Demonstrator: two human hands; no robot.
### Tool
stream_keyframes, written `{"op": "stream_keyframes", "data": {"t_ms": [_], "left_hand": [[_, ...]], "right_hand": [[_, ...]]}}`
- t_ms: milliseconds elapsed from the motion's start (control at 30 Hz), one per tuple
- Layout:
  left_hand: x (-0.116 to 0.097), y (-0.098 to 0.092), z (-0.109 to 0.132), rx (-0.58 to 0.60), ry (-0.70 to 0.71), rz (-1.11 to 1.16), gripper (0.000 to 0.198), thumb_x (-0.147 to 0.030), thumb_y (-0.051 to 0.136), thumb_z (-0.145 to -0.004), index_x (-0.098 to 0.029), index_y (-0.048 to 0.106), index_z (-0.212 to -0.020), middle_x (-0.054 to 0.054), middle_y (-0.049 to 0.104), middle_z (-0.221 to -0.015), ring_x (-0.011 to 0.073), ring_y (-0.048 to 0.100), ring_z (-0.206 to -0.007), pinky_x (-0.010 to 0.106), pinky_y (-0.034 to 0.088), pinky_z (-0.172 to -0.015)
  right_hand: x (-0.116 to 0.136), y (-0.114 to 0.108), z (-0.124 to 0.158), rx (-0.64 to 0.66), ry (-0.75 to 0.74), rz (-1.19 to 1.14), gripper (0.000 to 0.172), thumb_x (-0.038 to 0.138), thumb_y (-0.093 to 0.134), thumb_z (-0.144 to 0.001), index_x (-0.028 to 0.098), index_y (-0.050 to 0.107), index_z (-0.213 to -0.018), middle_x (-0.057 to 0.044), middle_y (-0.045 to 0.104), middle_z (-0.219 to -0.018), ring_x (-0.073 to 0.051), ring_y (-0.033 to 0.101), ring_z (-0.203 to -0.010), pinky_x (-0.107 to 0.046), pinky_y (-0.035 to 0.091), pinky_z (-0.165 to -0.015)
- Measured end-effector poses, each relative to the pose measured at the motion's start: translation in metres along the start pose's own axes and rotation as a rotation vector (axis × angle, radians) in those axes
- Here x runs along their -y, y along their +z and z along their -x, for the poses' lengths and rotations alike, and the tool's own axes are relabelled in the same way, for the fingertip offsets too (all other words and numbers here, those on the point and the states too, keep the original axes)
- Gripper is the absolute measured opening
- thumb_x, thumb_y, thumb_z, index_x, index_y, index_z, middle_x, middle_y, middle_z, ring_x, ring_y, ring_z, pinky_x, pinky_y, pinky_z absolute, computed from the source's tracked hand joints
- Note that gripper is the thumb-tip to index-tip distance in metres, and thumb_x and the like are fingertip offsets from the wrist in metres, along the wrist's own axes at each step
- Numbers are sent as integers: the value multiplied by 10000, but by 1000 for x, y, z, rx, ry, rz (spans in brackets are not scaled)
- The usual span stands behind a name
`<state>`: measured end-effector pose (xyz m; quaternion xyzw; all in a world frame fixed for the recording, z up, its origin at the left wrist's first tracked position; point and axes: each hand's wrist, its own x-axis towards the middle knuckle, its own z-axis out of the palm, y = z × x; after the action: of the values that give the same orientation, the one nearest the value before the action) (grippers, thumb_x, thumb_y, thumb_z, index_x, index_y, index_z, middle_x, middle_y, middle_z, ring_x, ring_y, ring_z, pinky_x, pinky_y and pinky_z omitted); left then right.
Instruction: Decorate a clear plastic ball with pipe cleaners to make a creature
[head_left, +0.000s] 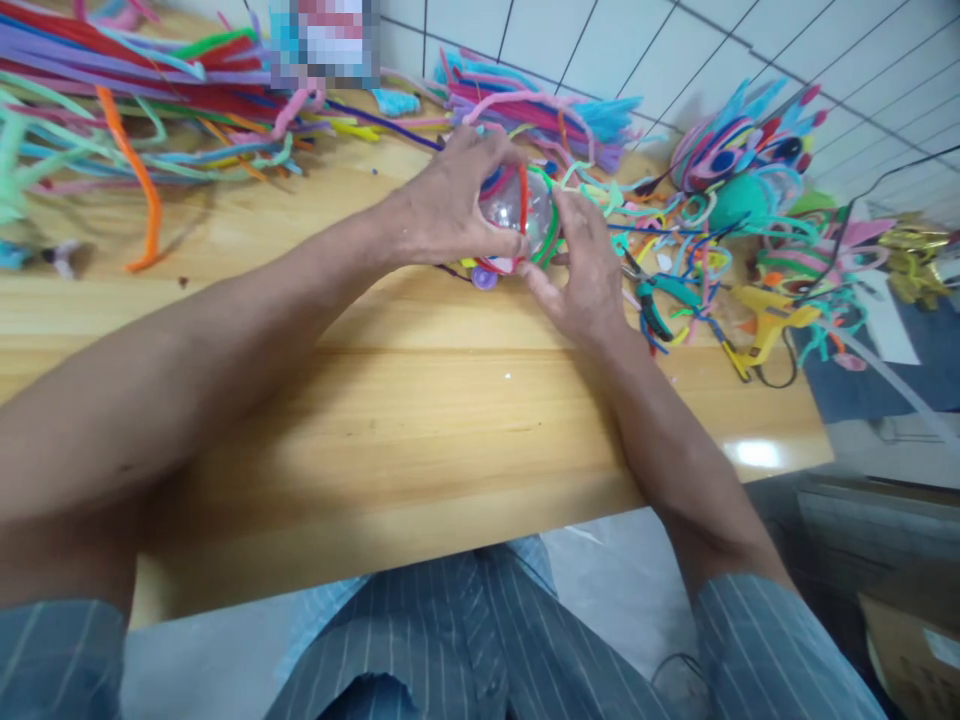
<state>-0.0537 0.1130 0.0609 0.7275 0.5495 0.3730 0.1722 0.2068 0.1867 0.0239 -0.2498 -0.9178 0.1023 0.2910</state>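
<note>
Between my two hands, near the back of the wooden table, is a clear plastic ball (537, 208) with red and green pipe cleaners wrapped around it. My left hand (457, 200) curves round its left side, thumb at the near edge and fingers over the top. On the right side my right hand (581, 255) grips it, thumb low and fingers along the green band. A small purple round piece (484, 277) shows just below the ball. My fingers hide part of the ball's far side.
Pipe cleaners in a large bundle (150, 75) lie at the back left, with another bundle (525, 100) behind my hands. To the right are green-handled pliers (656, 305), a yellow glue gun (772, 320) and decorated balls (720, 155). The table's front edge runs above my lap.
</note>
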Motion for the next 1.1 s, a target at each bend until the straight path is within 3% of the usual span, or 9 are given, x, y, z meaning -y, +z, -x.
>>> {"op": "stream_keyframes", "data": {"t_ms": [133, 267, 433, 533, 700, 767, 933, 1033, 1100], "left_hand": [[3, 5, 2, -30, 20, -10, 861, -579, 901, -681, -433, 650, -1492, 35, 651, -1623, 401, 477, -1597, 591, 374, -1397], [6, 7, 1, -43, 22, 9, 863, -616, 885, -637, -565, 666, -1470, -22, 701, -1573, 448, 461, -1637, 650, 436, -1335], [10, 7, 0, -51, 15, -13, 901, -697, 898, -611, -522, 684, -1468, 10, 691, -1591, 460, 482, -1599, 665, 391, -1378], [7, 7, 1, -40, 10, -21, 984, -702, 922, -599, -493, 643, -1519, 2, 680, -1605, 447, 424, -1606, 640, 353, -1394], [-1, 7, 5, -2, 27, -1, 1023, -628, 921, -683, -322, 565, -1592, 62, 611, -1650, 431, 370, -1592, 654, 263, -1399], [-2, 6, 6, -6, 34, 6, 988, -614, 913, -714, -309, 558, -1584, 72, 587, -1666, 433, 378, -1584, 666, 247, -1389], [3, 6, 4, -26, 21, -59, 1047, -698, 921, -679, -338, 562, -1594, 65, 599, -1691, 421, 388, -1563, 646, 271, -1390], [3, 4, 4, 3, 3, -85, 1066, -708, 909, -663, -472, 523, -1628, 17, 606, -1683, 431, 372, -1606, 654, 314, -1356], [2, 3, 4, 24, -2, -79, 1062, -697, 889, -685, -498, 499, -1653, 19, 613, -1659, 435, 350, -1639, 660, 322, -1344]], "right_hand": [[7, -1, 0, 23, 62, 4, 826, 505, 744, -1036, 464, 393, -1782, -75, 535, -1817, -408, 444, -1737, -690, 640, -1252], [7, -2, -4, 21, 80, -105, 844, 530, 826, -971, 520, 472, -1737, -31, 597, -1763, -419, 401, -1762, -735, 523, -1364], [4, 1, -9, 29, 94, -203, 900, 588, 909, -891, 570, 510, -1698, -1, 630, -1724, -437, 350, -1782, -797, 419, -1414], [4, 3, -8, 35, 107, -225, 931, 590, 922, -876, 580, 497, -1705, 11, 602, -1750, -424, 327, -1791, -783, 404, -1430], [5, 7, -6, 31, 148, -296, 976, 577, 933, -861, 582, 473, -1722, 14, 580, -1767, -413, 287, -1807, -779, 382, -1443], [2, 9, -6, 30, 159, -341, 1004, 598, 949, -839, 566, 475, -1724, 3, 575, -1772, -425, 318, -1793, -771, 417, -1424], [-10, 21, -7, -8, 217, -444, 1053, 701, 932, -814, 508, 471, -1741, -47, 605, -1764, -440, 565, -1621, -712, 559, -1313], [-13, 30, -8, 2, 245, -539, 1043, 774, 888, -806, 521, 479, -1732, 6, 640, -1744, -398, 636, -1557, -672, 580, -1295], [-13, 33, -9, 13, 234, -598, 1031, 814, 874, -791, 539, 501, -1712, 57, 655, -1730, -373, 631, -1570, -645, 570, -1310]]}}
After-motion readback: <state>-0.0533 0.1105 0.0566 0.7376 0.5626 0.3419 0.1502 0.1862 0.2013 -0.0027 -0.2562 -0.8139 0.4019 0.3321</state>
